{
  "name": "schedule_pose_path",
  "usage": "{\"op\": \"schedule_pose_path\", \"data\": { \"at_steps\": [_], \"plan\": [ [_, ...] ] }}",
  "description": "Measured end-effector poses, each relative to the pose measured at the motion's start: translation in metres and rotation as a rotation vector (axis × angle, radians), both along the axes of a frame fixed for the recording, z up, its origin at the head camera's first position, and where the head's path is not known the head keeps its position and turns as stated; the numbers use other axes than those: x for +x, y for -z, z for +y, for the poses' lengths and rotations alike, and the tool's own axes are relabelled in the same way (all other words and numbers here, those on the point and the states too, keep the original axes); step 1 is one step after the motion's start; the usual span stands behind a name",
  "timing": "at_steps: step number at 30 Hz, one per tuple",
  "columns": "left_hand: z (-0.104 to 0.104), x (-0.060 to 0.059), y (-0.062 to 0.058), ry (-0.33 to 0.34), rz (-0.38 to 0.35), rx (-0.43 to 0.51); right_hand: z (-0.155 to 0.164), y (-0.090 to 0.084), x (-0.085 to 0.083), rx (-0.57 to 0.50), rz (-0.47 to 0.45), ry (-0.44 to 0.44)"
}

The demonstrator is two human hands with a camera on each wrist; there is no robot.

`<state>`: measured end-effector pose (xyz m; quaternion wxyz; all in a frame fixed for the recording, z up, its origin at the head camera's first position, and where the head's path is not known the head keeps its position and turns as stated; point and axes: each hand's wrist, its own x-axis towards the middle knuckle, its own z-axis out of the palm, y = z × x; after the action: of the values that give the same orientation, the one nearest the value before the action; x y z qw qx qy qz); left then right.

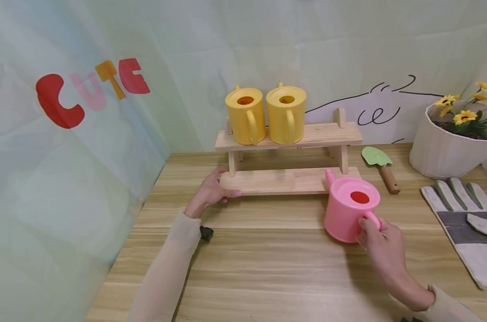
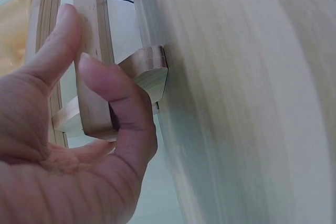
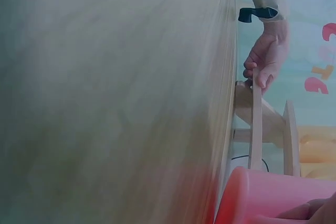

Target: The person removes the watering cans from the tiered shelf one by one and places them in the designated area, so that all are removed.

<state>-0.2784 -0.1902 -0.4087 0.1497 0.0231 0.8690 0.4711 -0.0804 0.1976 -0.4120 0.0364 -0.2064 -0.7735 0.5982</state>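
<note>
A two-tier wooden plant stand stands against the back wall. My left hand grips the left end of its lower board, and in the left wrist view the thumb and fingers wrap the board's end. With my right hand I hold a pink watering can by its handle. The can is close over the table, just in front of the lower board's right end, its spout pointing toward the back. Two yellow watering cans, one on the left and another beside it, stand on the upper board's left half.
Right of the stand lies a trowel with a green blade and wooden handle. Farther right are a white pot of yellow flowers and grey-white gloves. Behind hangs a pale backdrop with coloured letters.
</note>
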Motion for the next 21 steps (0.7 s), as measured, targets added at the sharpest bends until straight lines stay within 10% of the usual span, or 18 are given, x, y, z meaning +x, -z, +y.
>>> {"op": "schedule_pose_path", "data": {
  "at_steps": [21],
  "plan": [
    [0.0016, 0.0001, -0.0025, -0.011, -0.013, -0.006, 0.0015, 0.0052, 0.0032, 0.013, -0.046, 0.023]
  ]
}}
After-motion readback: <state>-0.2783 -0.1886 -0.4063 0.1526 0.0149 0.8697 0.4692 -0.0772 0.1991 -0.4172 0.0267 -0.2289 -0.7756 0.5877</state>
